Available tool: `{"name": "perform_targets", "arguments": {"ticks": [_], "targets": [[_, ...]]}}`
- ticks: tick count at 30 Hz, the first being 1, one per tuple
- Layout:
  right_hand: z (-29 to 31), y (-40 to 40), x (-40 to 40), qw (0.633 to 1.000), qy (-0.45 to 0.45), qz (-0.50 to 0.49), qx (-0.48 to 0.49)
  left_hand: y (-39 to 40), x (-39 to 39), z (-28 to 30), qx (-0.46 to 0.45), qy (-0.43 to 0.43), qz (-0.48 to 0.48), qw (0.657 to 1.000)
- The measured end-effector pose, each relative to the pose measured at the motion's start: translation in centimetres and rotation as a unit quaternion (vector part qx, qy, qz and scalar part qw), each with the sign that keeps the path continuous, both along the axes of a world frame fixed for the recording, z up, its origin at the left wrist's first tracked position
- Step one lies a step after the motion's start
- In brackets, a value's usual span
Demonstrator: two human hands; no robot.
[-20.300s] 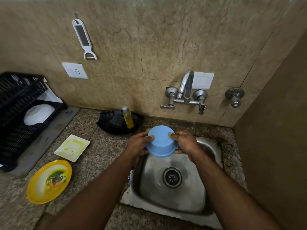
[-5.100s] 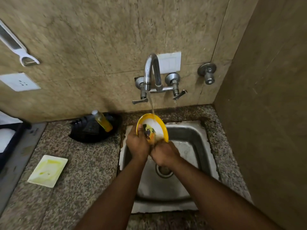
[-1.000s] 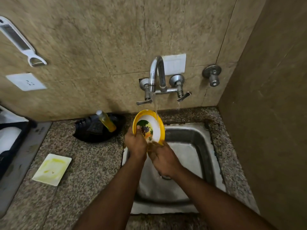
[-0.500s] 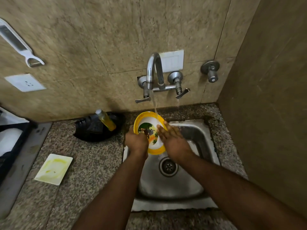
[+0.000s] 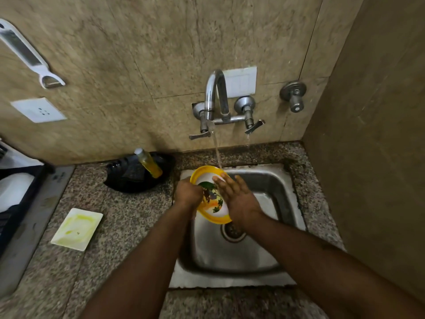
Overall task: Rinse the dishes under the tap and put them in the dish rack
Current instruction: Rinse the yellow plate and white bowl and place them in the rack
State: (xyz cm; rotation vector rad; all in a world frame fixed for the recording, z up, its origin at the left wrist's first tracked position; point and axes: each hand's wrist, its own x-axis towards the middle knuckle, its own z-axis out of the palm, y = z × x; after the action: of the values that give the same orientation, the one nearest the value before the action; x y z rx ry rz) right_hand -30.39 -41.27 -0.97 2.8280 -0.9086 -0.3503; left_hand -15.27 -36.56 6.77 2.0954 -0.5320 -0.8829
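A round yellow plate (image 5: 212, 216) with a white middle and a coloured picture is tilted over the steel sink (image 5: 273, 187). My left hand (image 5: 189, 192) grips its left rim. My right hand (image 5: 238, 198) lies flat on the plate's face with its fingers spread. Water runs from the tap (image 5: 215, 97) onto the plate's far edge. A square white plate (image 5: 77, 229) smeared with yellow lies on the counter to the left. The black dish rack (image 5: 20, 199) shows at the left edge with a white dish (image 5: 13, 191) in it.
A black tray (image 5: 128, 178) with a yellow soap bottle (image 5: 149, 163) sits against the wall, left of the sink. A peeler (image 5: 30, 54) hangs on the wall above a socket (image 5: 39, 110). A side wall stands close on the right.
The plate has tipped flatter and lower over the sink. My right hand has opened and slid across the plate's face. Since 20 s ago the blue bowl is gone from my hands.
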Motion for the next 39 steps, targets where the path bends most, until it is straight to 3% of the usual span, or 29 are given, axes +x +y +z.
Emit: {"name": "perform_targets", "arguments": {"ticks": [4, 8, 10, 13, 16, 19, 22, 25, 28, 30, 32, 33, 37, 39], "targets": [[1.0, -2.6, -1.1, 0.993, -0.056, 0.108, -0.007, 1.1, 1.7, 0.7, -0.014, 0.121, 0.054, 0.991], [1.7, -1.6, -0.8, 0.997, -0.035, 0.06, 0.029, 1.6, 0.5, -2.5, -0.132, 0.273, 0.141, 0.942], [1.5, -0.6, -0.4, 0.995, -0.076, 0.007, 0.064, 2.3, -1.7, -3.6, -0.194, 0.287, 0.139, 0.928], [0.8, 0.0, -0.4, 0.981, -0.173, -0.017, 0.088, 2.7, -3.5, -5.1, -0.246, 0.223, 0.179, 0.926], [-0.1, -0.8, -1.3, 0.986, -0.15, 0.036, 0.065, 2.1, -2.3, -4.6, -0.212, 0.164, 0.132, 0.954], [0.1, -2.4, -2.7, 0.994, -0.075, 0.066, 0.041, 1.9, -0.9, -0.1, -0.131, 0.193, 0.029, 0.972], [1.4, -3.3, -2.9, 0.994, -0.089, 0.061, 0.015, 1.3, 0.6, 2.0, -0.048, 0.209, -0.049, 0.976], [1.7, -3.4, -2.3, 0.986, -0.127, 0.04, 0.102, 0.3, 1.1, 2.8, -0.031, 0.204, -0.062, 0.977], [1.5, -3.8, -2.3, 0.924, -0.217, 0.011, 0.316, 0.5, 1.3, 2.2, -0.037, 0.252, -0.04, 0.966], [1.6, -3.9, -2.6, 0.847, -0.294, -0.024, 0.443, 0.9, 1.3, 1.5, -0.037, 0.277, -0.015, 0.96], [2.1, -3.5, -2.6, 0.745, -0.355, -0.106, 0.555, 1.2, 1.1, 1.1, -0.035, 0.28, -0.004, 0.959], [2.3, -3.2, -2.6, 0.737, -0.364, -0.132, 0.554, 1.2, 1.0, 0.9, -0.036, 0.282, -0.005, 0.959], [0.8, -3.5, -1.9, 0.837, -0.367, -0.156, 0.374, 0.8, 1.0, 0.7, -0.023, 0.285, -0.03, 0.958], [1.1, -3.7, -1.3, 0.834, -0.363, -0.231, 0.346, 0.9, 0.7, 1.2, -0.001, 0.279, -0.072, 0.958]]}}
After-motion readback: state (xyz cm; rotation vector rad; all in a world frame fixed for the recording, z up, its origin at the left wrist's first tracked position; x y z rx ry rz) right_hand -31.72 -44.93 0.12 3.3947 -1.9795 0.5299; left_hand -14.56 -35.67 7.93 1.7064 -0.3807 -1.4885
